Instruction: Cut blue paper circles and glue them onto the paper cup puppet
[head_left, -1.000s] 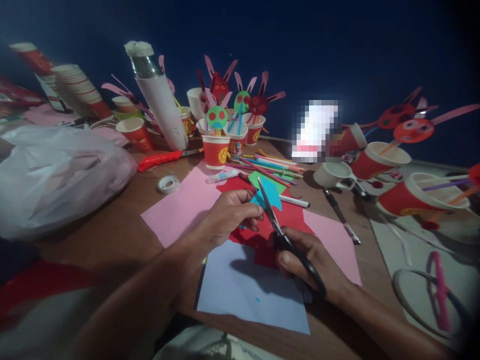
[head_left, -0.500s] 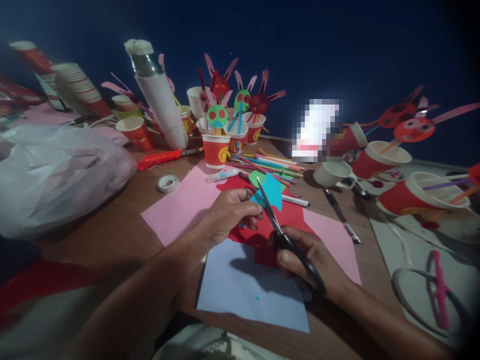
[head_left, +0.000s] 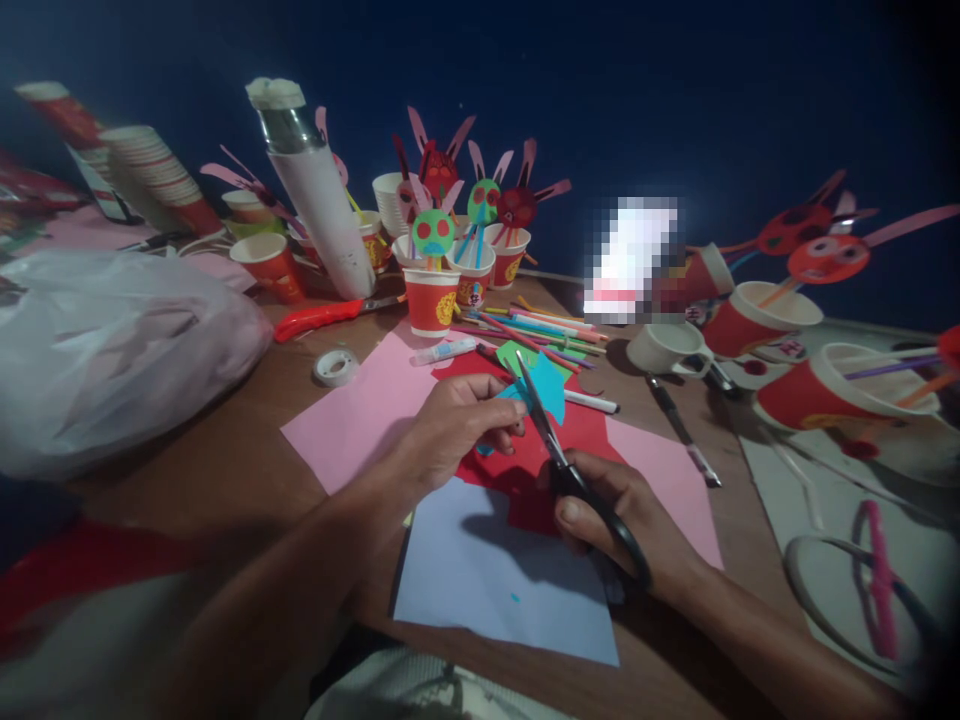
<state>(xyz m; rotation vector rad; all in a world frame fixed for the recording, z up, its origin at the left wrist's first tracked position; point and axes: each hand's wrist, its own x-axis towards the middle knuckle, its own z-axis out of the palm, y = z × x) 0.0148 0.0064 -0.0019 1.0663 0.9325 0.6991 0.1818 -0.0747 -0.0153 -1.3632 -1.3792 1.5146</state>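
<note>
Between the thumb and fingers of my left hand (head_left: 469,420) is pinched a piece of blue paper (head_left: 551,383). My right hand (head_left: 611,505) grips the black handles of a pair of scissors (head_left: 546,425). The scissor blades point up and away, lying across the blue paper close to my left fingertips. Beneath both hands are a red sheet (head_left: 581,440), a pale blue-white sheet (head_left: 502,580) and pink paper (head_left: 352,420). A green scrap (head_left: 517,355) shows just behind the blue paper.
A glue stick or marker (head_left: 444,351), a tape roll (head_left: 335,367) and a red utility knife (head_left: 319,318) lie nearby. Paper cups with puppets (head_left: 433,300), a flask (head_left: 322,210) and a mug (head_left: 667,347) stand behind. A plastic bag (head_left: 127,350) sits left, pens (head_left: 682,430) right.
The blue paper has shifted and turned slightly against the blades, and its outline looks different. Both hands keep nearly the same place and grip.
</note>
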